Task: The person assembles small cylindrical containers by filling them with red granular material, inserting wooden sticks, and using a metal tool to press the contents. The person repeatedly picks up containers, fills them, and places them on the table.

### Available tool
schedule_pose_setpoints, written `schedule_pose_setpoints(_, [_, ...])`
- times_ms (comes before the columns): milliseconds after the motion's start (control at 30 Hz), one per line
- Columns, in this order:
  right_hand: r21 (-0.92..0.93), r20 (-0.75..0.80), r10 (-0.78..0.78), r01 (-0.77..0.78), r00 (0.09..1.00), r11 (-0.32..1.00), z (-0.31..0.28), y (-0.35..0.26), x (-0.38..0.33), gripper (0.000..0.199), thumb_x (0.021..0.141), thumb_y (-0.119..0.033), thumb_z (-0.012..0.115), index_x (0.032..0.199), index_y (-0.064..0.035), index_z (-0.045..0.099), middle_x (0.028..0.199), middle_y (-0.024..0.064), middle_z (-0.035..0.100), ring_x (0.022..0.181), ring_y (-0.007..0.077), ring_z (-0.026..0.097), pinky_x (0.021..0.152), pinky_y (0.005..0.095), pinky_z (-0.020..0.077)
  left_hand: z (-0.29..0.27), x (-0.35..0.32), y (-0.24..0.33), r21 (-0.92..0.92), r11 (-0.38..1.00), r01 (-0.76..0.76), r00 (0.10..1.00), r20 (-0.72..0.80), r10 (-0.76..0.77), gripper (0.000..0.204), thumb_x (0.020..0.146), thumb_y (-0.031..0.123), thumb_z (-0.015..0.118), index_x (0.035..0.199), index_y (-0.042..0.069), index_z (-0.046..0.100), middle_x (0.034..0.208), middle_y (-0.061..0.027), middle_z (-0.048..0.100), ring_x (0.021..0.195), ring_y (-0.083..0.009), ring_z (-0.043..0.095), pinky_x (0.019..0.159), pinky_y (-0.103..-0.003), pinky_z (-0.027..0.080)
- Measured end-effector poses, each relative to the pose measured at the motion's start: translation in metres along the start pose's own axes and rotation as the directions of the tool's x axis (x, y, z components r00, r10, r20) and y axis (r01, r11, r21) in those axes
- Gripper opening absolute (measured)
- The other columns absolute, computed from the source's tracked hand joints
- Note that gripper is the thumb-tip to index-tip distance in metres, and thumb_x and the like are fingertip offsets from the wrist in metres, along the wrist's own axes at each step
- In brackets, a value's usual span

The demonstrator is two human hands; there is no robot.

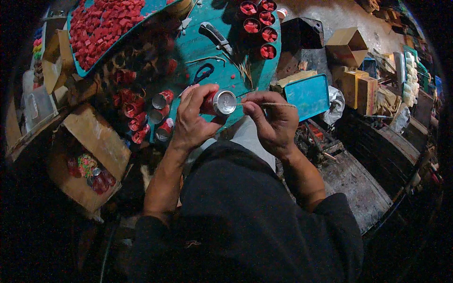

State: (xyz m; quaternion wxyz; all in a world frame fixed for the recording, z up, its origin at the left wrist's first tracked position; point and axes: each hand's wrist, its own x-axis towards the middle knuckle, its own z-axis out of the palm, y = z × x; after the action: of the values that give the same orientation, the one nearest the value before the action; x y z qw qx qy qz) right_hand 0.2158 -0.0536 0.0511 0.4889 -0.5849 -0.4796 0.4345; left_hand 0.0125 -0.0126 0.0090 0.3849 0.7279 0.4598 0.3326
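We see a teal tray (78, 66) heaped with red wax chunks (101, 26), black-handled scissors (203, 74) and a utility knife (215, 35) on the teal wooden table (198, 49), five filled red cups (260, 26), and a teal rectangular tin (307, 95) nearby.

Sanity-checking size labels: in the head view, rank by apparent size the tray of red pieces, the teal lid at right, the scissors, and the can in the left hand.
1. tray of red pieces, cut off at the top edge
2. teal lid
3. scissors and can held in the left hand: look alike, and the can is nearer the camera, so unranked.
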Motion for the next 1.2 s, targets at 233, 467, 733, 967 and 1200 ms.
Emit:
schedule_pose_setpoints(233, [-0.194,0.072,-0.043,0.056,0.997,0.979,0.002,-0.006,0.006,0.012,0.091,-0.012,0.080,0.096,-0.0022,0.075,0.089,0.0111,0.076,0.076,0.0182,0.074,0.066,0.0310,0.0563,0.004,-0.004,-0.002,0.058,0.997,-0.051,0.999,-0.009,0.051,0.065,0.068,0.016,0.090,0.125,0.009,0.061,0.117,-0.0127,0.071,0.107,-0.0357,0.067,0.107,-0.050,0.044])
schedule_pose_setpoints(467, [-0.161,0.122,0.005,0.015,0.992,0.987,0.005,0.002,0.010,0.013,0.089,-0.012,0.081,0.094,-0.0017,0.076,0.091,0.0103,0.074,0.076,0.0184,0.071,0.065,0.0306,0.0551,0.004,-0.003,0.003,0.063,0.998,-0.030,1.000,-0.002,0.031,0.065,0.066,0.013,0.088,0.125,0.009,0.060,0.113,-0.0128,0.071,0.104,-0.0361,0.067,0.103,-0.049,0.046])
schedule_pose_setpoints(733, [-0.159,0.164,-0.065,0.092,0.984,0.983,0.003,0.005,0.009,0.012,0.091,-0.012,0.081,0.091,-0.0010,0.076,0.091,0.0089,0.073,0.077,0.0171,0.067,0.067,0.0286,0.0510,0.000,-0.004,0.011,0.117,0.987,-0.107,0.994,0.042,0.103,0.065,0.064,0.011,0.085,0.124,0.007,0.059,0.112,-0.0138,0.071,0.103,-0.0342,0.068,0.098,-0.048,0.047])
schedule_pose_setpoints(967, [-0.003,0.133,0.098,-0.098,0.986,0.995,-0.010,0.009,0.009,0.014,0.091,-0.010,0.080,0.100,-0.0014,0.074,0.094,0.0092,0.075,0.081,0.0149,0.071,0.072,0.0302,0.0551,0.004,-0.006,0.011,0.136,0.985,-0.108,0.994,0.009,0.108,0.064,0.067,0.016,0.086,0.125,0.007,0.060,0.112,-0.0144,0.071,0.105,-0.0352,0.068,0.096,-0.047,0.049])
schedule_pose_setpoints(1200, [-0.143,0.222,0.022,0.010,0.975,0.990,-0.008,0.007,0.012,0.018,0.090,-0.013,0.081,0.099,-0.0021,0.071,0.090,0.0129,0.074,0.078,0.0201,0.073,0.070,0.0323,0.0561,0.005,-0.009,0.010,0.135,0.986,-0.094,0.995,0.048,0.089,0.066,0.067,0.016,0.087,0.126,0.007,0.060,0.113,-0.0150,0.070,0.104,-0.0357,0.068,0.094,-0.047,0.050])
